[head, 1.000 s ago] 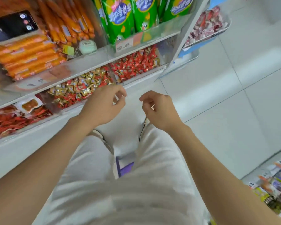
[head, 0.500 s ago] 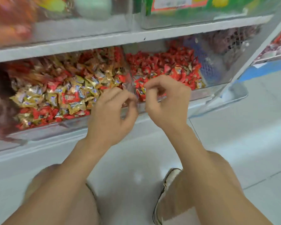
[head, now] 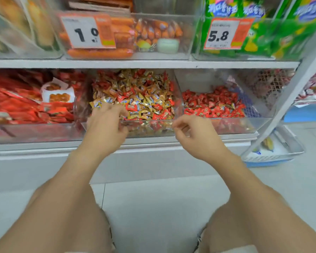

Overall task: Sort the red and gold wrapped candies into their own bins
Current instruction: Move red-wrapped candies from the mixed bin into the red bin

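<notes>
a person crouches before a shop shelf, both bare arms reaching toward two clear bins that stand side by side on the lower shelf (head: 190,139). the middle bin (head: 150,129) holds a mixed heap of gold candies (head: 146,102) with red ones scattered through, so it is judged to be the one that needs sorting. the right bin (head: 233,125), touching its right wall, holds almost only red candies (head: 213,105) gathered toward its front edge. the left hand (head: 106,125) reaches over the front left corner of the middle bin, fingers curled down into the heap, probably to pick out a red piece. whether it pinches one cannot be told, since the fingertips are hidden. the right hand (head: 192,137) hovers just outside the front edges where the two bins meet, thumb and forefinger drawn near each other, the other fingers loosely bent, with no candy showing between them. on the upper shelf, a white and orange price tag (head: 86,32) shows a large "1" and a "0" before orange sausage sticks (head: 102,52). a second tag (head: 224,34) reads "5.8" before green packets (head: 263,39) whose chinese lettering is too blurred to read.
</notes>
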`<state>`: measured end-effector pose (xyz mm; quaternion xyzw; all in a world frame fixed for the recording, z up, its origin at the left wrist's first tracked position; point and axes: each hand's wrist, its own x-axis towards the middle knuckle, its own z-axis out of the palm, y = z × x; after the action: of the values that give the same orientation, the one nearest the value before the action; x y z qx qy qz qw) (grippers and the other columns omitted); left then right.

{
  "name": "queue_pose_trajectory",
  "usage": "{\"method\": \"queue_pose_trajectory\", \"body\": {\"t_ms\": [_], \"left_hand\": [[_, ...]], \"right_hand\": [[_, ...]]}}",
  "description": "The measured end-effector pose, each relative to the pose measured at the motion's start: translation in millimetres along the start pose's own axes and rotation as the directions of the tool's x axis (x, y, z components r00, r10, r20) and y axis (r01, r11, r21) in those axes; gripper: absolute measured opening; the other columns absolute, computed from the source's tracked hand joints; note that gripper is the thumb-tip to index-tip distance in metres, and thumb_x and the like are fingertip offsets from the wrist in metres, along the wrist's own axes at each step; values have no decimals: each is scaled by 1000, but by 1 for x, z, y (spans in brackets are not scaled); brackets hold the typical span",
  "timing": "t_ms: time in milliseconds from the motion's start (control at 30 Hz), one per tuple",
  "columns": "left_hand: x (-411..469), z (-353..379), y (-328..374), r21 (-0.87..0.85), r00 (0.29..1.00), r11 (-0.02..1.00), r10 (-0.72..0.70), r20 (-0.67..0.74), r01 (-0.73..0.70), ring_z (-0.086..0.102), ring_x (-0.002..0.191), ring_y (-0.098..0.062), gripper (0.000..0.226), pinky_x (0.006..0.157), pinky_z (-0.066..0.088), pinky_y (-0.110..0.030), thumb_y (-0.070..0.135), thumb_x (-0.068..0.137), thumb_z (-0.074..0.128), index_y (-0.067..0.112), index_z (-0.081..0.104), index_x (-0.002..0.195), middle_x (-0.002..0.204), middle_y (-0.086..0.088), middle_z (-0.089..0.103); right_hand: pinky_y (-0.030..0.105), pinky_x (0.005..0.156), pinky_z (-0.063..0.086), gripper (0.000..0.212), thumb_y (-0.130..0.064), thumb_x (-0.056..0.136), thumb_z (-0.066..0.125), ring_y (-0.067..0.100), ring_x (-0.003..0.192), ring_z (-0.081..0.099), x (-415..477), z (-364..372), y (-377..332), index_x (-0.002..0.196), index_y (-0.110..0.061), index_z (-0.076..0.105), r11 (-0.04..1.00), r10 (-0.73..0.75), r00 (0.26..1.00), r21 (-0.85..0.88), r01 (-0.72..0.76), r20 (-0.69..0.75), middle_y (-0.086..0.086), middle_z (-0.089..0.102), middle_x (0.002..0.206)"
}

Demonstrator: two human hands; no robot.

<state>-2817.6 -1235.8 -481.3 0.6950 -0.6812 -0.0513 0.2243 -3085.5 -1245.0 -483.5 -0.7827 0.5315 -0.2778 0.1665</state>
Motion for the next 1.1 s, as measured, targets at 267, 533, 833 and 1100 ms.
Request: {"method": "queue_pose_trajectory", "body": {"t_ms": [267, 533, 833, 1100], "left_hand": [[17, -1, -46, 43, 996, 999, -14, 90, 10, 61, 113, -30, 41, 96, 52, -46, 6, 82, 78, 23, 67, 117, 118, -1, 69], [43, 17, -53, -1, 988, 993, -113, 105, 114, 63, 84, -24, 26, 76, 56, -42, 24, 83, 85, 39, 63, 85, 85, 7, 65], [37, -2, -41, 116, 1000, 993, 27, 11, -28, 53, 97, -25, 27, 78, 47, -43, 8, 93, 71, 28, 53, 98, 97, 3, 61], [-2, -2, -39, 245, 979, 967, 11, 204, -62, 57, 95, -21, 31, 69, 35, -35, 13, 96, 69, 32, 44, 93, 92, 11, 48]], "right_hand": [[48, 85, 57, 16, -27, 100, 63, 28, 103, 64, 69, 21, -22, 113, -23, 71, 938, -143, 965, -282, 203, 219, 3, 67, 109], [37, 69, 44, 10, -33, 99, 68, 23, 93, 60, 86, 49, -3, 103, -24, 66, 960, -46, 950, -248, 127, 309, -4, 62, 100], [39, 76, 51, 22, -24, 97, 69, 14, 79, 61, 84, 45, -1, 77, -23, 77, 991, -107, 987, -62, 115, 118, -9, 66, 78], [43, 79, 51, 18, -25, 103, 61, 25, 91, 63, 47, 52, -2, 88, -22, 70, 959, -167, 918, -156, 236, 360, -5, 66, 90]]}}
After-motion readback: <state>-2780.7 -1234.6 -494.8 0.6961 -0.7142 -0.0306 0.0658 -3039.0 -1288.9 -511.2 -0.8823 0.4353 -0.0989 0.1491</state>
